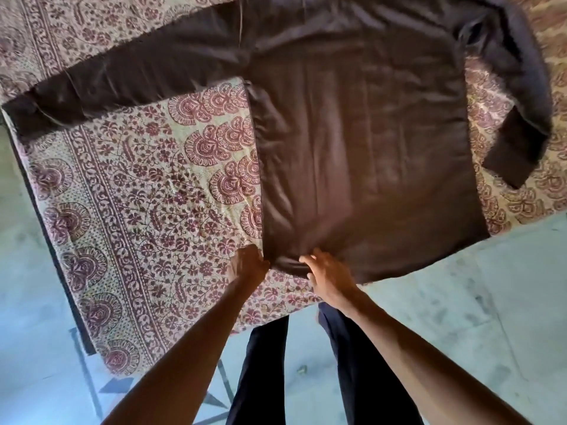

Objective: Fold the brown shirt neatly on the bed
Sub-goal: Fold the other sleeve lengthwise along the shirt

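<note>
left hand [250, 265] is pinching the brown shirt [362, 148] hem at the bed [138, 194] near edge; right hand [328, 273] is pressing it, fingers spread.

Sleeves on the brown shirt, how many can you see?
2. The straight sleeve lies flat across the bed toward the left; the bent sleeve curls downward on the right side.
</note>
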